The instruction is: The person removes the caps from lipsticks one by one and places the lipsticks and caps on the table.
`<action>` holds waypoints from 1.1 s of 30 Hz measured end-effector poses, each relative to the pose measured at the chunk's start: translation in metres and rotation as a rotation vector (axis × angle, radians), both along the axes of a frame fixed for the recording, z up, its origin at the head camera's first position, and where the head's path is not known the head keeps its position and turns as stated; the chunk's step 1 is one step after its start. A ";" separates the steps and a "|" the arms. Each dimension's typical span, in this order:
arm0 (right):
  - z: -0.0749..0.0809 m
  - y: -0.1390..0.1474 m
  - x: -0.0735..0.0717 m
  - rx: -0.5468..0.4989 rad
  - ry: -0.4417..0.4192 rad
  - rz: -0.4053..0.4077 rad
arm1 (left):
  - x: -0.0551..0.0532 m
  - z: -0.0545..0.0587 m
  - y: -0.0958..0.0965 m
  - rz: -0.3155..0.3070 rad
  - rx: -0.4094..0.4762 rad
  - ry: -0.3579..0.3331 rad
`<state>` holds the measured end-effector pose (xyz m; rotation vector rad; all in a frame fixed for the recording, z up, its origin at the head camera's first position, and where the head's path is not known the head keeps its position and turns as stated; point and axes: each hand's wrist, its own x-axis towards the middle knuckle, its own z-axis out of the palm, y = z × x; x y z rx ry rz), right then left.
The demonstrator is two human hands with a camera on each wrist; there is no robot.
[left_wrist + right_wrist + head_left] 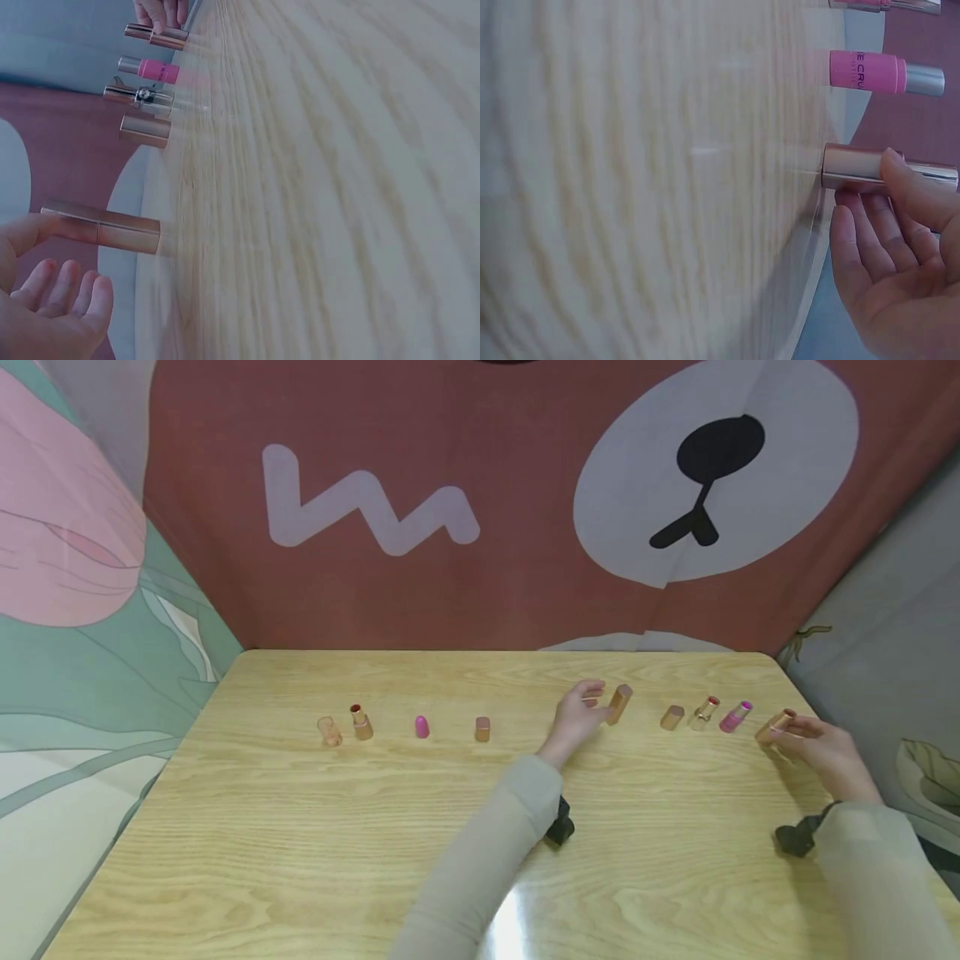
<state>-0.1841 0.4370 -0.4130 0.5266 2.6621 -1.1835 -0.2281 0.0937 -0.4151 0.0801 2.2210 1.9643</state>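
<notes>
A capped rose-gold lipstick (619,704) stands upright on the table beside my left hand (579,720). In the left wrist view the left thumb (28,231) lies right at the top of that lipstick, while the other fingers are spread loosely away from it. At the far right, my right hand (823,752) pinches an uncapped rose-gold lipstick (774,727) between thumb and fingers. The right wrist view has the thumb (911,184) on the tube's side and the fingers partly hidden behind it. A pink lipstick (866,71) stands close by.
Between the hands stand a rose-gold cap (672,717), a clear-based red lipstick (705,714) and the pink lipstick. Leftward are another cap (482,729), a pink cap (422,727), a red lipstick (362,723) and a clear cap (328,732) on the wooden table (300,843).
</notes>
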 end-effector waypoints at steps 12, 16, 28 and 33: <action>0.001 0.005 0.000 -0.092 -0.058 -0.012 | -0.003 -0.001 0.010 -0.005 -0.008 -0.004; 0.002 0.004 0.002 -0.078 -0.043 0.016 | -0.003 0.000 0.011 -0.046 -0.021 -0.022; -0.005 0.004 0.000 -0.276 0.033 0.026 | -0.004 0.001 0.015 -0.109 -0.043 0.006; -0.007 0.006 -0.001 -0.369 0.046 0.031 | -0.006 -0.006 0.017 -0.105 -0.078 0.076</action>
